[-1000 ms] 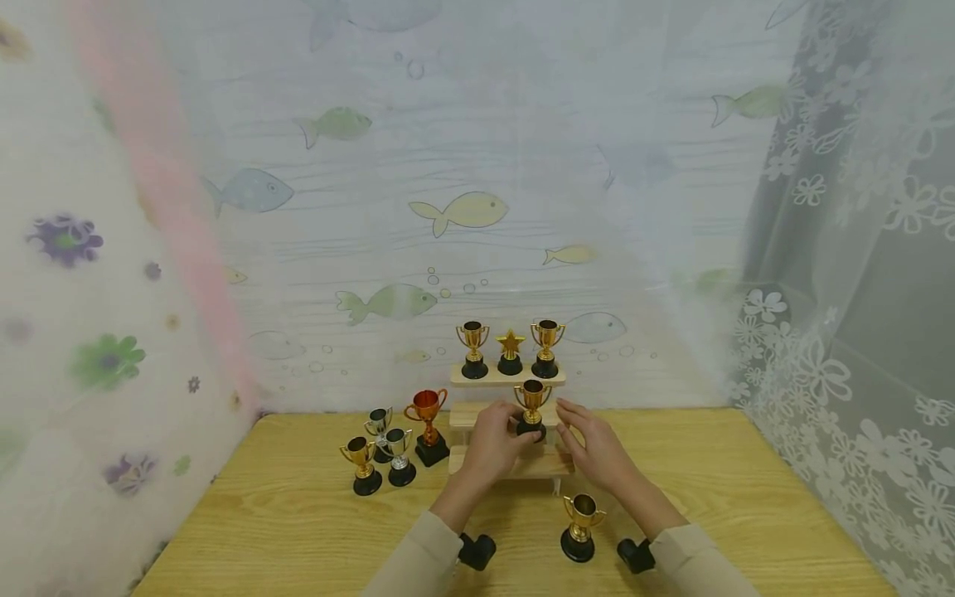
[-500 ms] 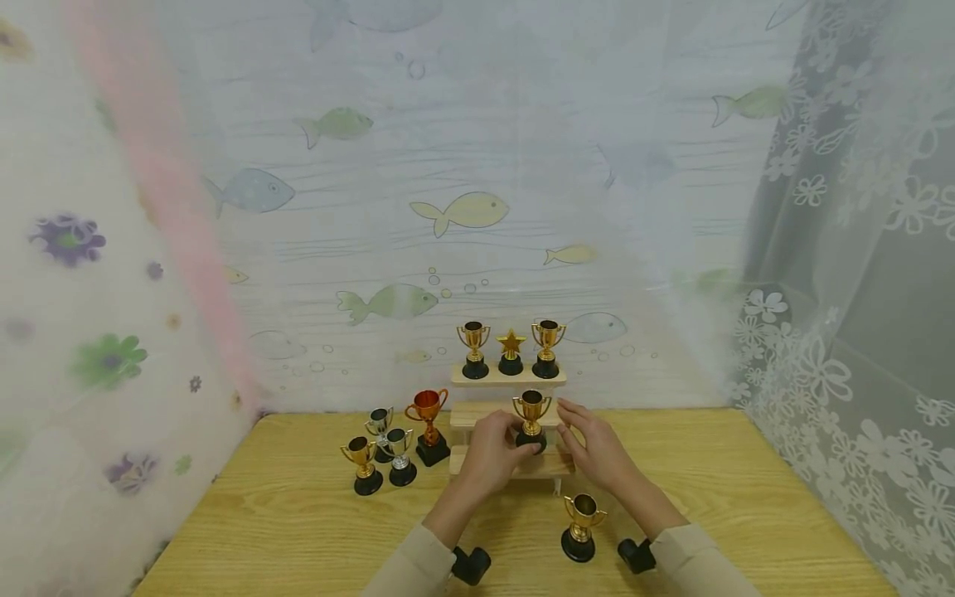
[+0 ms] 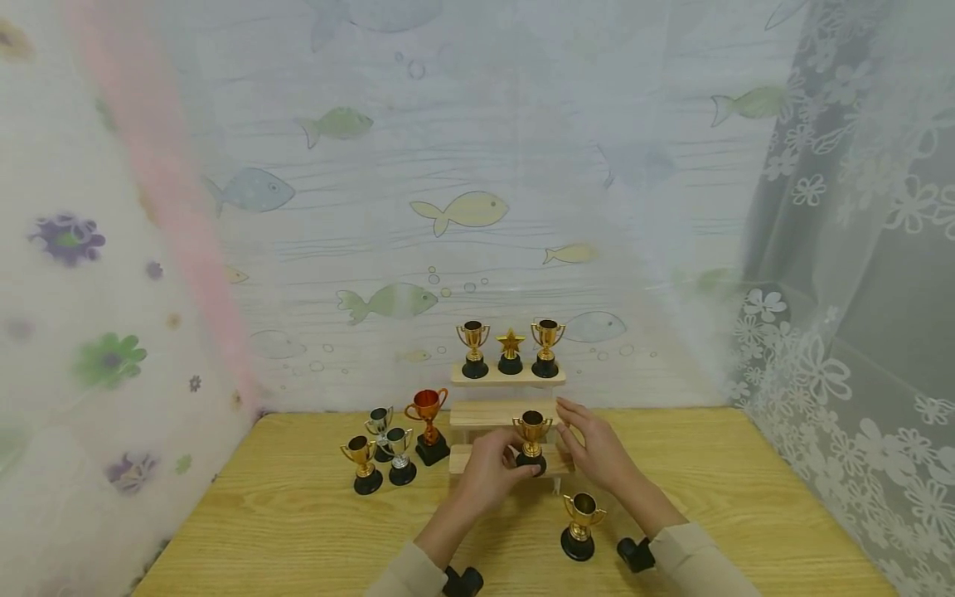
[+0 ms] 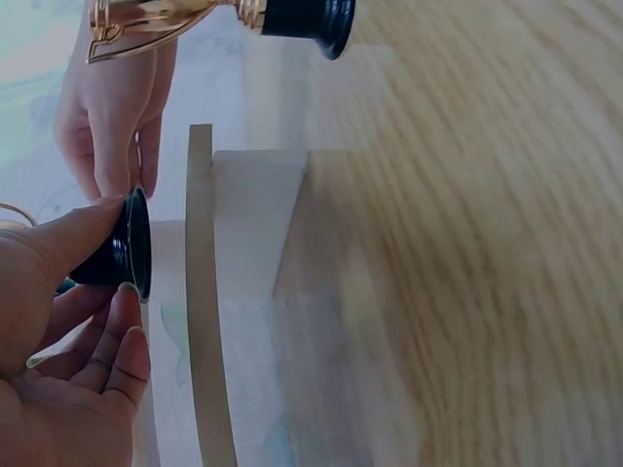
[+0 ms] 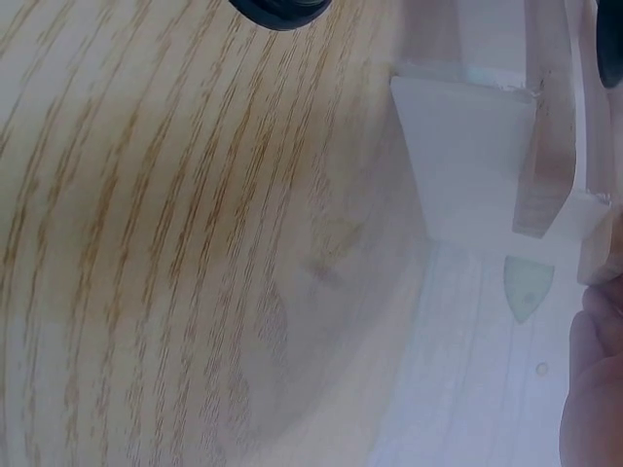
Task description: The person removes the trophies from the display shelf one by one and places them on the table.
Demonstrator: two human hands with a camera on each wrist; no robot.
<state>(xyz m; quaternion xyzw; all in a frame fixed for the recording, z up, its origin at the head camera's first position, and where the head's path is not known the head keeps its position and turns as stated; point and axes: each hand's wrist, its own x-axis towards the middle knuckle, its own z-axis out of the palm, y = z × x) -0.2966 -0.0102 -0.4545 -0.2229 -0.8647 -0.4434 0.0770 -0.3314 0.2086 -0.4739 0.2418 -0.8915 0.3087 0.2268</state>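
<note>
Three up, one in the grip, five below

At the left of the tabletop (image 3: 261, 514) a gold cup (image 3: 360, 450) stands upright, close to a rear silver cup (image 3: 380, 423) and a front silver cup (image 3: 398, 445). A larger red cup (image 3: 428, 406) stands just right of these, near the tiered wooden stand (image 3: 477, 414). In front of the stand, the left hand (image 3: 487, 471) has its thumb and fingers clamped on the black base of a second gold cup (image 3: 532, 426), upright at the lowest shelf. Whether that base touches the wood is hard to judge; the left wrist view suggests a gap.

On the top shelf, a left cup (image 3: 473, 336), a star trophy (image 3: 511, 342) and a right cup (image 3: 548, 335) form a row, which looks finished. Nearer, a loose gold cup (image 3: 583, 512) stands on the tabletop. The right hand (image 3: 597, 448), fingers straight and gripping nothing, lies at the stand's right end. The work seems under half done: the held cup is not yet released, and five cups stand off the stand.
</note>
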